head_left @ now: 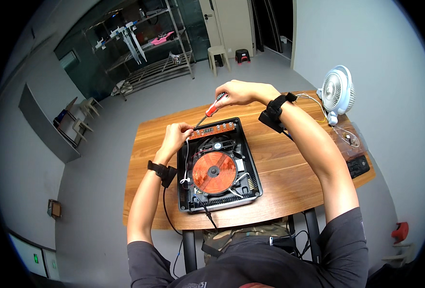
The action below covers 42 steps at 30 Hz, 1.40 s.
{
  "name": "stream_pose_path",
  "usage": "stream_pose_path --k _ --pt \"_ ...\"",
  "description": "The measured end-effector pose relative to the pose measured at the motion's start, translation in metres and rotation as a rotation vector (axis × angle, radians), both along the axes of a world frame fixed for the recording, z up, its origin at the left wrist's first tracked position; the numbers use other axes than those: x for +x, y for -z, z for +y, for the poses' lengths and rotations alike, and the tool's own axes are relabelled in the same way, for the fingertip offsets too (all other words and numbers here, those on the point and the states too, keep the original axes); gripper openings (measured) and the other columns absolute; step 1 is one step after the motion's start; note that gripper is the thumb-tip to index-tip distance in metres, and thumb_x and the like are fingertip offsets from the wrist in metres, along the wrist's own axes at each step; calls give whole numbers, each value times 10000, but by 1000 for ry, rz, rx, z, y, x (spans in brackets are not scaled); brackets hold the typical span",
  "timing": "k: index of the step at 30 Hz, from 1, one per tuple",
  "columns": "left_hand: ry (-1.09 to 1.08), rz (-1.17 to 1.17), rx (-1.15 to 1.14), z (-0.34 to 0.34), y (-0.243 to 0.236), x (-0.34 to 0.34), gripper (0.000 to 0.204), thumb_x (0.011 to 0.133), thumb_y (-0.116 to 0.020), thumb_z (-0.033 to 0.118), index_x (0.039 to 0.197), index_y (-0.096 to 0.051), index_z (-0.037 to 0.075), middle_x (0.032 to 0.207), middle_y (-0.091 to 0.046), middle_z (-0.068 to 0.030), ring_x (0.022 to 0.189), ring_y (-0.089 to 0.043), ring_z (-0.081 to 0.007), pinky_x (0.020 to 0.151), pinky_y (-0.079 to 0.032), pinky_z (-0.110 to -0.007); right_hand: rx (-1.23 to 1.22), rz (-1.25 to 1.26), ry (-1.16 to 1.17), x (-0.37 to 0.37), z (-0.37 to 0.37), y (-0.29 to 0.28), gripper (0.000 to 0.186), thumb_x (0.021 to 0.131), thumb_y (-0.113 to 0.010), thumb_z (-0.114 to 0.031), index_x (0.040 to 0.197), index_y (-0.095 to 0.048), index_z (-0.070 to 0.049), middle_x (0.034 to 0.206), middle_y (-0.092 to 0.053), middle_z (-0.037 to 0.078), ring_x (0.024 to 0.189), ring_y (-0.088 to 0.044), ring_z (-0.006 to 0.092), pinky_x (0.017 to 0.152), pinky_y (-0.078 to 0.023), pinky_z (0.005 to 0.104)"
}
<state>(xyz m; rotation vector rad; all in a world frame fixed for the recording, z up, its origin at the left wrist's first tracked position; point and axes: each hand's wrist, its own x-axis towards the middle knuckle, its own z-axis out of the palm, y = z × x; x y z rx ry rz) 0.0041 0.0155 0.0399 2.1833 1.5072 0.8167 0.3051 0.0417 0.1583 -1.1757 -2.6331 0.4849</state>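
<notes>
R hand: our right hand (234, 92) is clamped on the screwdriver (212, 109), fingers wrapped round the hdl end.
Screwdriver: red/clear hdl w/ dk end, shaft slanting down-L from R hand, tip just beside L fingertips; can't tell if it touches a screw.
L hand: our left hand (178, 134) has its fingertips drawn together at the L end of the circuit board (215, 130); can't tell if they pinch anything.
Circuit board: orange-brn strip w/ small display & btns, running R from L fingertips, below R hand.
Casing: blk uncovered casing (252, 174), flat on the worktop (289, 168), mostly nearer us than both hands; circuit board lies along its far edge.
Coil: round copper-col. coil (215, 173) in casing, nearer us & R of L hand.
Wire: wht wire (186, 161) down casing's L side, just below L hand.
Cord: blk cord (208, 213) at casing's near edge, well below L hand.
Wrists: blk strap (164, 174) behind L hand, another (274, 113) behind R hand, each w/ a box.
Fan: wht fan (336, 91), well R of R hand.
Rack: metal rack (150, 72), far beyond both hands.
</notes>
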Motion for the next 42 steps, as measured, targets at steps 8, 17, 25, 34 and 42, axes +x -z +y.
stream_pose_path --k 8,17,25,34,42 --pt "8 -138 -51 6 9 -4 162 912 -735 93 1026 -757 -20 889 -782 -123 789 -746 -149 734 -587 -296 10 47 -44 -2 3 6 534 939 -679 -530 1144 -693 -37 972 -724 170 934 -679 317 796 -513 414" --pt "3 -266 -87 7 12 -5 156 925 -716 66 1034 -744 -42 897 -780 -112 817 -744 -138 737 -595 -273 27 45 -39 1 5 12 522 944 -671 -526 1142 -694 -44 973 -716 189 947 -677 340 806 -513 435" --pt "66 -468 -194 9 13 -8 146 963 -672 38 1067 -708 -59 961 -755 -110 870 -734 -161 798 -595 -282 11 26 -22 5 8 14 555 959 -626 -565 1205 -674 -70 1084 -717 196 1049 -671 366 893 -520 439" --pt "180 -677 -249 10 13 -18 158 963 -689 60 1089 -711 -32 975 -747 -102 894 -714 -144 834 -589 -277 -9 116 -50 11 4 14 484 977 -647 -484 1178 -664 -44 1067 -699 196 1031 -642 342 886 -496 428" --pt "176 -708 -300 6 2 -18 183 963 -701 90 1111 -710 -19 992 -744 -102 902 -711 -143 843 -587 -276 -22 173 -62 15 6 16 469 973 -661 -474 1171 -669 -49 1003 -697 160 944 -635 280 815 -494 400"
